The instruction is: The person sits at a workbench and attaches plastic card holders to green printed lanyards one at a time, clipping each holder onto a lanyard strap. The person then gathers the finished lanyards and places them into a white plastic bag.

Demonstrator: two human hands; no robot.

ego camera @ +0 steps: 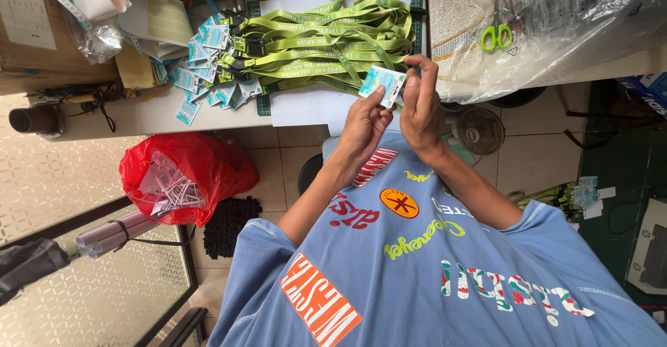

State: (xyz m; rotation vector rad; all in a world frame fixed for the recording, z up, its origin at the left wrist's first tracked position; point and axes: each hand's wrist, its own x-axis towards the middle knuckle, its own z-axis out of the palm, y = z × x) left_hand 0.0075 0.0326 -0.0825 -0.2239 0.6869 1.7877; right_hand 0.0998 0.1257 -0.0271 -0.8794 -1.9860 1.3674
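**Fingers pinched on a small card above the table edge**

The fingers [379, 100] of the left hand [363, 128] are pressed on the lower edge of a small rectangular pale blue and white laminated card [383, 84], and the right hand [419, 107] is closed on its right side, fingertips curled over the top. The card is held in the air just off the near edge of the white worktable [132, 114], directly below the heap of bright green printed fabric lanyards [326, 38].

From the left, a brown cardboard box with a white rectangular label [28, 24] is seen at the table's left end. Next, a scatter of matching small blue and white cards [205, 69] is spread beside the lanyards, some close to the near edge. Below, on the tiled floor, a red plastic bag of white paper scraps [184, 173] is set. At the table's right end, green-handled scissors [496, 37] are lying under a crumpled clear plastic sheet [556, 20].

As a judgement: the grip is only at the card's edges, so a slip could drop it to the floor. The loose cards near the edge could be swept off by a forearm. Lanyard straps could be tangled if one is pulled from the heap.
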